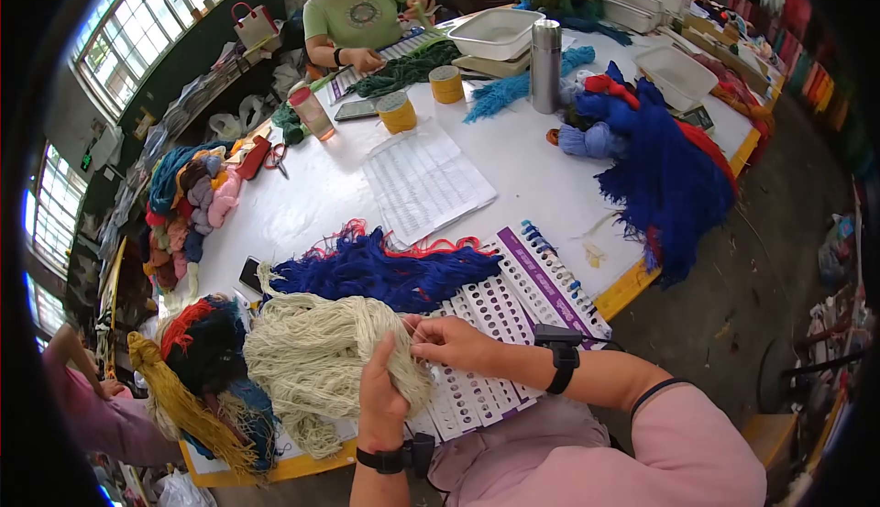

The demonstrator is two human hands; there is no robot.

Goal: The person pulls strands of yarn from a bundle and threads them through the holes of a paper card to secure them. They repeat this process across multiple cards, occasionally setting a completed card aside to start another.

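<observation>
A thick hank of cream yarn (316, 351) lies at the table's near edge. My left hand (383, 388) is closed round its right end, thumb up. Close beside it, my right hand (449, 342) pinches at the same end of the yarn; the exact strands between the fingertips are too small to make out. Under and right of my hands lie white cards with rows of punched holes (500, 314) and a purple-edged strip. Just beyond the cream yarn is a bundle of dark blue yarn (385, 269) with red strands.
Mustard yarn (188, 406) and mixed hanks sit at left. Printed sheets (426, 181) lie mid-table, near yellow thread spools (396, 113), a steel flask (545, 67) and red-handled scissors (277, 160). Blue yarn (665, 172) hangs over the right edge. A co-worker (362, 21) handles yarn opposite.
</observation>
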